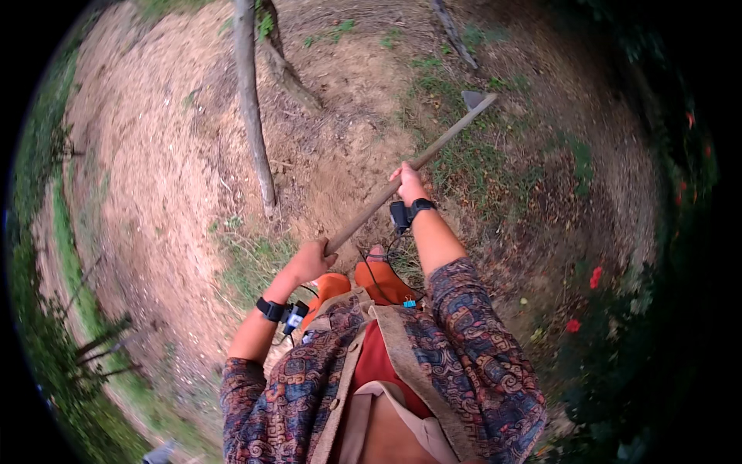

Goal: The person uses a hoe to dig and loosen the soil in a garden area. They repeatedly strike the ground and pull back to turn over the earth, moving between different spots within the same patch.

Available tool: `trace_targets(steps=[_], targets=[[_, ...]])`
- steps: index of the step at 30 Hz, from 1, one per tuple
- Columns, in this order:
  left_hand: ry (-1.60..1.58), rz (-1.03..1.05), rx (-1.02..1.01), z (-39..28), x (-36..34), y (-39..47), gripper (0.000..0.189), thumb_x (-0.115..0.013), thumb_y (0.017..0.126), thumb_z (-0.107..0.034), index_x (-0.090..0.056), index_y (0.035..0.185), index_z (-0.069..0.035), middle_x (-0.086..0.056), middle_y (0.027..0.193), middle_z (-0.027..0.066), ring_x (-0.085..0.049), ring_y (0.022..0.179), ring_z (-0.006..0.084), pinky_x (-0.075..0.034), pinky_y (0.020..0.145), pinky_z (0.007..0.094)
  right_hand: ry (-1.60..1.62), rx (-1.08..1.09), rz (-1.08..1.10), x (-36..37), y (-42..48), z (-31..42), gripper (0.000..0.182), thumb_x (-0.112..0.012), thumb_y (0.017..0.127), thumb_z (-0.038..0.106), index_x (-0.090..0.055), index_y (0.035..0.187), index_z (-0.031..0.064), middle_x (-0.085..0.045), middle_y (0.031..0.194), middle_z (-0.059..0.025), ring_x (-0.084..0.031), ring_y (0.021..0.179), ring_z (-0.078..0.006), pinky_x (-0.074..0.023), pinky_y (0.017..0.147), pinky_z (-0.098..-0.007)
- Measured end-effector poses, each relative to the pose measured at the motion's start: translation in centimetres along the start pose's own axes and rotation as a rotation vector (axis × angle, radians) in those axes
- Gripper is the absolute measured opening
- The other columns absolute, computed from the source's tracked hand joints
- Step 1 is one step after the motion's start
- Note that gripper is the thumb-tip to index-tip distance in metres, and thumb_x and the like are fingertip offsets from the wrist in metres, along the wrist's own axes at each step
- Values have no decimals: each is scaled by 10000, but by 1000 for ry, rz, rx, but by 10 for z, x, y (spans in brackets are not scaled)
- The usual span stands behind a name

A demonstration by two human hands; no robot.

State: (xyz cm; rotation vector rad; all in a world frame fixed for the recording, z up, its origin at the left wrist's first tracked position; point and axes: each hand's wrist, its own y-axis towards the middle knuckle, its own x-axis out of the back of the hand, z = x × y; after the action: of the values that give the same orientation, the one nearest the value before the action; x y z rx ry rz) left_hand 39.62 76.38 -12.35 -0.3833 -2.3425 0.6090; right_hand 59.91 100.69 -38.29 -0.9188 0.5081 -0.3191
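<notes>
A hoe with a long wooden handle [371, 207] slants from my waist up to the far right. My left hand [310, 262] is closed around its near end. Farther up the shaft, my right hand [409, 181] grips it near the middle. The grey metal hoe blade [472, 100] sits at the far end, over weedy ground; whether it touches the soil I cannot tell. Beneath the blade and shaft grows a patch of green grass [475, 156] mixed with dry leaves. Both wrists carry strapped black devices with cables.
A thin grey tree trunk [250, 104] rises ahead on the left, with a leaning trunk [290, 81] behind it. Another slim trunk [455, 35] stands beyond the blade. Bare soil [156, 145] spreads to the left. Red flowers [596, 277] and dark shrubs border the right.
</notes>
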Motion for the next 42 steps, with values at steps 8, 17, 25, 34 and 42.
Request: trace_targets(steps=[8, 17, 25, 34, 42], targets=[[-5, -41, 407, -14, 31, -191, 283, -660, 806, -240, -568, 822, 27, -594, 732, 233, -588, 688, 364, -449, 630, 429, -189, -319, 34, -45, -74, -103, 175, -523, 896, 119, -447, 757, 44, -468, 593, -63, -477, 500, -210, -458, 519, -358], [-50, -116, 588, 2, 74, -287, 262, -714, 750, -208, -591, 769, 23, -526, 619, 169, -490, 558, 216, -406, 557, 378, -155, -391, 392, -32, -68, -192, 143, -485, 783, 134, -423, 677, 61, -490, 609, -114, -517, 598, -286, -466, 633, -398], [-183, -76, 266, 56, 26, -166, 264, -674, 779, -254, -618, 854, -7, -570, 648, 125, -548, 596, 190, -433, 574, 360, -227, -86, 288, 2, -5, -65, 187, -503, 809, 174, -422, 672, 77, -493, 588, -95, -487, 525, -254, -476, 601, -388], [-95, -109, 108, 60, -29, -77, 340, -652, 807, -278, -600, 892, 48, -614, 763, 257, -618, 737, 399, -490, 662, 434, -270, -135, 109, 12, -23, -70, 240, -511, 948, 254, -434, 815, 69, -463, 598, -48, -481, 483, -187, -481, 485, -367], [-56, -59, 560, -20, 58, -274, 248, -681, 787, -192, -553, 798, 20, -599, 718, 227, -596, 695, 404, -457, 624, 452, -170, -501, 90, 19, -81, -157, 192, -508, 934, 191, -416, 828, 60, -455, 620, -57, -465, 522, -208, -473, 534, -366]])
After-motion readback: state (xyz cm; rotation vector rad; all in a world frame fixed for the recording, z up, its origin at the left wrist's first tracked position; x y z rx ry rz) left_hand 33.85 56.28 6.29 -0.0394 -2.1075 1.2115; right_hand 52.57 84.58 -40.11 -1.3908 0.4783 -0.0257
